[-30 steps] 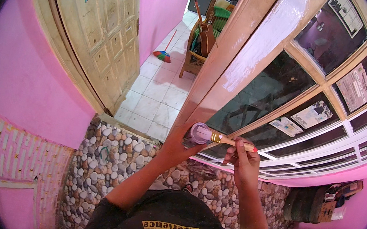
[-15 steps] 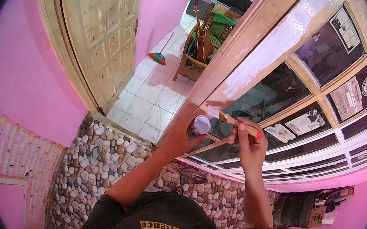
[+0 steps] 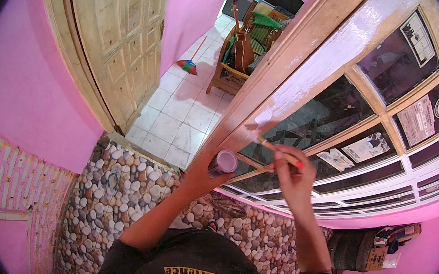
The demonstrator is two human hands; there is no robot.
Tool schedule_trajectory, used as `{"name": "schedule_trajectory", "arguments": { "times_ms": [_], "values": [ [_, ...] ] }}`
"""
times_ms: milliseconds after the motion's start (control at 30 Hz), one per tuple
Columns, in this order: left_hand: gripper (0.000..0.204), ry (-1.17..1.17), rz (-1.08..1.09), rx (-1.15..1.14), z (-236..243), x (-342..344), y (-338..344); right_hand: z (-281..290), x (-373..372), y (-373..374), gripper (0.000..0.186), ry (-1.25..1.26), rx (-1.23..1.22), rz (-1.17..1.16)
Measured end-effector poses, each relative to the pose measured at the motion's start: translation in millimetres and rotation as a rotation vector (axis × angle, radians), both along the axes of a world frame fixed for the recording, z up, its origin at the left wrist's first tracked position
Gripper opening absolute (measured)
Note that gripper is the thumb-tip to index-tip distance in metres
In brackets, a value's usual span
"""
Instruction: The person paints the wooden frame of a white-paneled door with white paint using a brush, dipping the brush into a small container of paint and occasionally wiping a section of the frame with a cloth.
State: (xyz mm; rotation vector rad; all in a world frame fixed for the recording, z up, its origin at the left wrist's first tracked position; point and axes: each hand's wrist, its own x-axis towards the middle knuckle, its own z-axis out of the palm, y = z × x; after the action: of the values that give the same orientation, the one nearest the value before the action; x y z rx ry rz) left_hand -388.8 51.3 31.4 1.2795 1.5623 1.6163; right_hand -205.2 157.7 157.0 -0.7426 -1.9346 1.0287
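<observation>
My left hand (image 3: 204, 174) is closed around a small can (image 3: 225, 161) of pale lilac paint, low beside the wooden window frame. My right hand (image 3: 292, 169) grips a wooden paintbrush (image 3: 272, 146) with a red-tipped handle, its bristles against the bare pinkish wood of the frame (image 3: 242, 131), above the can; the brush is slightly blurred. A streak of lilac paint (image 3: 333, 52) runs along the upper part of this frame, beside glass panes (image 3: 324, 108) with stickers on some. The lower window bars at the right are white.
An open cream door (image 3: 116, 44) leads to white tiles (image 3: 172, 126), where a broom (image 3: 187, 65) and a cane chair (image 3: 220, 83) holding a guitar (image 3: 244, 53) stand. Pebble-patterned flooring (image 3: 98, 199) lies underfoot. Stacked tyres (image 3: 353, 249) and boxes sit at the lower right by a pink wall (image 3: 423, 252).
My right hand has lifted the brush from over the can onto the frame above it. My left hand, still with the can, has shifted down and left since half a second ago.
</observation>
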Motion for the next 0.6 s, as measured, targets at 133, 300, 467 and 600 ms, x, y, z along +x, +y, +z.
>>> {"name": "schedule_trajectory", "arguments": {
  "times_ms": [133,300,467,600],
  "values": [
    [0.073,-0.104,-0.019,-0.032,-17.8,-3.0,-16.3,-39.8,-7.0,8.3,0.017,-0.105,-0.073,-0.029],
    [0.073,-0.022,0.011,-0.067,-18.2,-7.9,-35.3,-20.7,-13.0,24.7,0.017,-0.119,0.056,-0.076],
    [0.072,-0.075,0.006,-0.098,-20.4,-7.5,-47.6,39.2,-13.7,26.5,0.017,0.047,0.102,-0.049],
    [0.071,-0.031,0.015,-0.127,-26.6,-6.8,-56.3,70.5,-11.9,13.4,0.016,0.114,0.148,-0.077]
  ]
}}
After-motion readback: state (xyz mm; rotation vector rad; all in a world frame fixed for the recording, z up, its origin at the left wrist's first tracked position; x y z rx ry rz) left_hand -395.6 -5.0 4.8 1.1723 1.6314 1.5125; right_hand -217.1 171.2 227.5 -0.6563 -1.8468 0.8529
